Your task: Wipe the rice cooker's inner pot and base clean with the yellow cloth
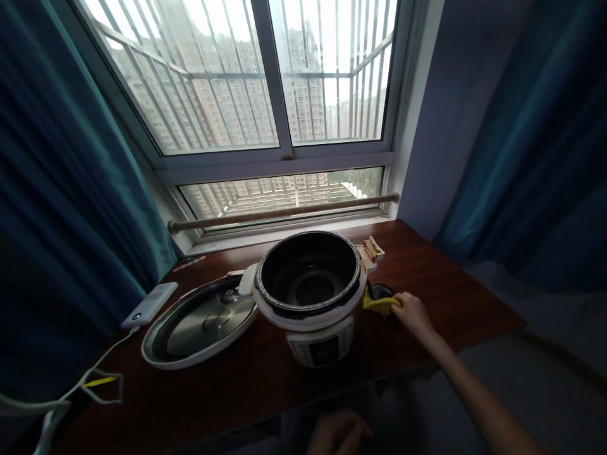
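A white electric pressure cooker stands on the table with its top off, its dark inner pot showing nothing inside. To the right of it, my right hand is closed on a yellow cloth. The cloth lies against a small black object whose kind I cannot make out. Low in the view, below the table's front edge, my left hand is dim, with loosely bent fingers and nothing visible in it. The cooker's round lid lies to the left, its shiny inner side up.
The brown wooden table meets a barred window with a rail across its sill. At the left are a white device with a cable plugged in and a yellow strip. Blue curtains hang on both sides.
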The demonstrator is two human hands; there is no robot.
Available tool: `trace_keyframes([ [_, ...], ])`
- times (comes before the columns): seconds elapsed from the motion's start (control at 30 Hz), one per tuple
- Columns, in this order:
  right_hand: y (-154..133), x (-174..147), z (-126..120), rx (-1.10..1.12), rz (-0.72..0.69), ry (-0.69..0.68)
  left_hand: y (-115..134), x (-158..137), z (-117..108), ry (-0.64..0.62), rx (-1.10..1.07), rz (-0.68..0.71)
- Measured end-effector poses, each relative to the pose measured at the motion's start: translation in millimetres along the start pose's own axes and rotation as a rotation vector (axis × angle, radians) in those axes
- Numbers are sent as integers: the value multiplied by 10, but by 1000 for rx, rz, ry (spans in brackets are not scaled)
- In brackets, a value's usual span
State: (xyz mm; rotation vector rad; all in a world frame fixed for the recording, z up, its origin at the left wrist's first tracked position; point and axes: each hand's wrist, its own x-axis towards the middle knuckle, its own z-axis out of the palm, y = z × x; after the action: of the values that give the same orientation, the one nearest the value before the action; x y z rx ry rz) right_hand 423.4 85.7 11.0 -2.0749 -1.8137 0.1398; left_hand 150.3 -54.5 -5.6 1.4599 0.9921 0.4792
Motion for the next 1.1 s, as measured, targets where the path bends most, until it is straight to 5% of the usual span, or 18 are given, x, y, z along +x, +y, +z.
trace_keyframes([
  [0.2,254,1098,-1269,-67,-130,170,398,349,158,99,116,37],
  [0.37,162,1080,-1927,-27,-424,420,821,788,260,203,121,261],
  [0.5,298,435,-1767,5,-516,257,878,1201,369,338,173,431],
  [0.7,837,-617,-678,-185,-310,-121,562,1726,659,306,709,488],
  [0.8,925,-864,-430,-197,-279,-190,453,1908,781,249,799,475],
  [1.0,862,-577,-765,-272,-317,-122,615,2210,731,294,929,402],
  [1.1,904,-241,-1098,-435,-245,101,958,2321,617,407,946,383],
])
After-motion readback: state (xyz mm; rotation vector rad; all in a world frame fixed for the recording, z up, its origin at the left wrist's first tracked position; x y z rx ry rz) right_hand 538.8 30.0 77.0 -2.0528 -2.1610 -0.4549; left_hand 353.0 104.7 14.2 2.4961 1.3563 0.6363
